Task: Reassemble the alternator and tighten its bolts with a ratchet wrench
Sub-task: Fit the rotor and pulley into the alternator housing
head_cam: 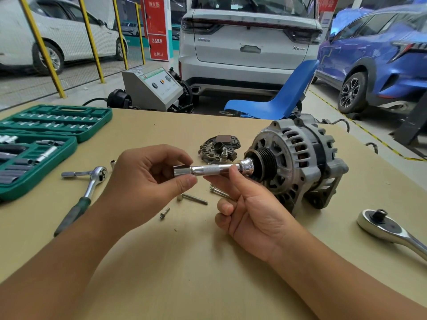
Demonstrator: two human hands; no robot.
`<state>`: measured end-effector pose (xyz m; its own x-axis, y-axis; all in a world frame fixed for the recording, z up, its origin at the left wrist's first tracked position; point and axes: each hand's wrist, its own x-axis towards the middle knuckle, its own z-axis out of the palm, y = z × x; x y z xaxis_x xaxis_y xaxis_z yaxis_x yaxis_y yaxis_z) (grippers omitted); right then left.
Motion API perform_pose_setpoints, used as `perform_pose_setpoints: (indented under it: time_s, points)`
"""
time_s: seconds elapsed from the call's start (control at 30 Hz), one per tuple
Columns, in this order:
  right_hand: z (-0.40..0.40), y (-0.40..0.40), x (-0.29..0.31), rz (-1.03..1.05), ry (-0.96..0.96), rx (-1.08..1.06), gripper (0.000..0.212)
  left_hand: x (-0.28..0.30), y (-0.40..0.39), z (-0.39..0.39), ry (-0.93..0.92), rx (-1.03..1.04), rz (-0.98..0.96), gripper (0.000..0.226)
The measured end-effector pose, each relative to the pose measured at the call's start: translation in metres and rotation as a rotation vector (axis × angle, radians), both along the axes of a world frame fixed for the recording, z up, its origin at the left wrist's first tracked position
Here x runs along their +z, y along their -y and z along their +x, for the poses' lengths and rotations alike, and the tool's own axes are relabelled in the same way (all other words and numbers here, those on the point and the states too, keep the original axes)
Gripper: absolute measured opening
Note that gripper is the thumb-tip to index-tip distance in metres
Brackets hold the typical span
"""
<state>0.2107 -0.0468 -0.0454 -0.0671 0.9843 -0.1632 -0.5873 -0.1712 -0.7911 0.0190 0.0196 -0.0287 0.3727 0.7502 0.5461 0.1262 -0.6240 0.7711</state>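
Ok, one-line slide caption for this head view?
Both hands hold a chrome extension bar with its socket at the alternator pulley.

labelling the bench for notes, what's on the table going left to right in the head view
green socket set case → green-handled ratchet wrench → small screw → rectifier plate → alternator → chrome ratchet wrench
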Motion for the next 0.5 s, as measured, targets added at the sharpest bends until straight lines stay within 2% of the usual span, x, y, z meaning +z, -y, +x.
perform_pose_setpoints:
  time_s: [0.07, 0.17, 0.37, 0.5]
  points:
    - [-0.0003, 0.0005, 0.0003, -0.003, -0.001, -0.004, 0.042, 0.0013, 0.0002, -0.0013, -0.019, 0.023, -0.004, 0.022]
    - [-0.0010, 0.0012, 0.0010, -0.015, 0.001, -0.018, 0.039, 0.0001, -0.0026, -0.0017, 0.018, -0.007, -0.061, 0.006]
    - [-0.0035, 0.0025, 0.0041, -0.028, -0.004, -0.043, 0.040, 0.0010, -0.0059, -0.0044, 0.080, 0.000, -0.148, 0.015]
    - [-0.0033, 0.0015, 0.0054, -0.048, -0.037, -0.081, 0.037, -0.0022, -0.0056, -0.0035, 0.015, 0.000, -0.070, 0.028]
